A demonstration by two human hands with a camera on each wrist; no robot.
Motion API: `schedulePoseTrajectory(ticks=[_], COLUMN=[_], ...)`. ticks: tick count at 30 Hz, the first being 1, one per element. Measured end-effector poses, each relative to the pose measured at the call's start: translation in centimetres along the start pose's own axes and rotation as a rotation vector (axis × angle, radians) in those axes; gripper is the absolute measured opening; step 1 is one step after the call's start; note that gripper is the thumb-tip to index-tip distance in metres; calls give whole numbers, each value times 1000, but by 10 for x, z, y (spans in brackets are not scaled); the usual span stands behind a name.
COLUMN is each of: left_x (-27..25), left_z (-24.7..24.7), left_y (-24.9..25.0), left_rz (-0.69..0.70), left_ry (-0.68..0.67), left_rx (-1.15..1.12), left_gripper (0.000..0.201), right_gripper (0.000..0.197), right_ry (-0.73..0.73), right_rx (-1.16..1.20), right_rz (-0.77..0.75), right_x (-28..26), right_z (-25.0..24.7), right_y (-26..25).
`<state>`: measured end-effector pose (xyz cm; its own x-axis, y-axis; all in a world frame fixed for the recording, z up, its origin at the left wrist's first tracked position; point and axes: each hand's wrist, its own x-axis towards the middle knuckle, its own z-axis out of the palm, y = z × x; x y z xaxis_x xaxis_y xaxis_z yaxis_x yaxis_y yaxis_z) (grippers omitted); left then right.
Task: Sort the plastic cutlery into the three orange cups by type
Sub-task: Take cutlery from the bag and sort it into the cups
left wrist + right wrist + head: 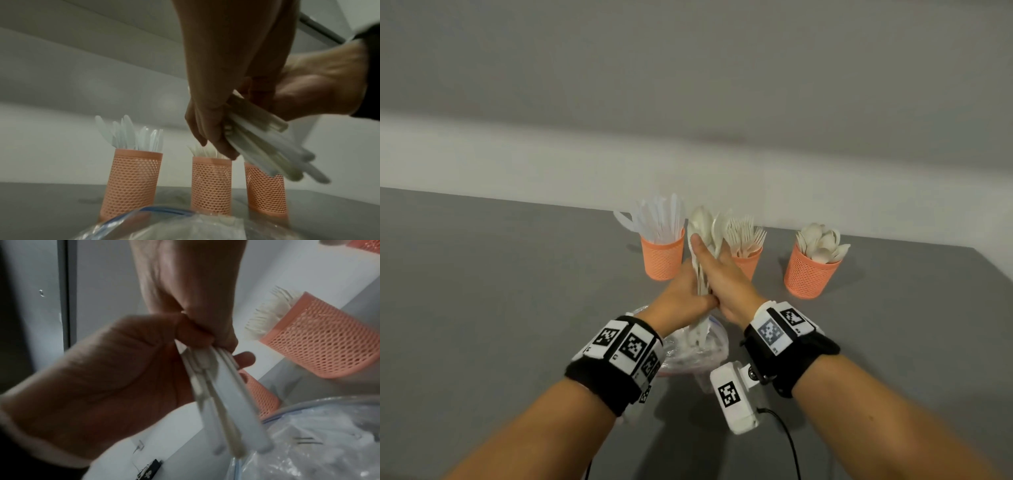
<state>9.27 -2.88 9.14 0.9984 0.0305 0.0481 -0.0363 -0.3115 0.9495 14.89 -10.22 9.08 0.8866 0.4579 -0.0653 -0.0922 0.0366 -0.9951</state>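
Observation:
Both hands meet over the table's middle and grip one bundle of white plastic cutlery point(702, 224), spoon bowls up. My left hand point(678, 303) wraps the handles point(265, 146) low down. My right hand point(724, 279) clasps the bundle from the right, thumb lying along it. Behind stand three orange mesh cups: the left cup point(662, 262) holds knives, the middle cup point(749, 263) forks, the right cup point(808, 277) spoons. In the right wrist view the handles point(218, 394) hang down from both hands' fingers above a bag.
A clear plastic bag point(700, 353) with more white cutlery lies on the grey table point(517, 291) right under the hands. A white wall runs behind the cups. A black cable point(789, 442) trails from the right wrist camera towards the near edge.

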Motion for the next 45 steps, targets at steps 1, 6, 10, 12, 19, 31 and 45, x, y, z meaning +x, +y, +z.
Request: schedulePoseTrajectory(ticks=[1, 6, 10, 12, 19, 31, 45], left_x=[1, 8, 16, 18, 18, 16, 23], left_z=[0, -8, -23, -34, -55, -61, -71], left_y=[-1, -18, -24, -23, -33, -25, -37], left_rz=[-11, -85, -122, -178, -259, -132, -155], left_ry=[19, 143, 272, 206, 114, 274, 576], left_rx=[-16, -134, -355, -605, -927, -899, -939], left_gripper=[81, 62, 33, 38, 46, 10, 11], right_gripper=[74, 112, 63, 45, 25, 41, 22], right_ry=[-35, -203, -232, -138, -151, -149, -338], right_rx=[-2, -93, -153, -213, -273, -838, -700], right_rz=[14, 158, 64, -65, -96, -428, -195], right_x=[0, 2, -3, -3, -2, -11, -7], right_z=[2, 8, 8, 3, -3, 19, 11], right_y=[1, 10, 2, -1, -1, 18, 18])
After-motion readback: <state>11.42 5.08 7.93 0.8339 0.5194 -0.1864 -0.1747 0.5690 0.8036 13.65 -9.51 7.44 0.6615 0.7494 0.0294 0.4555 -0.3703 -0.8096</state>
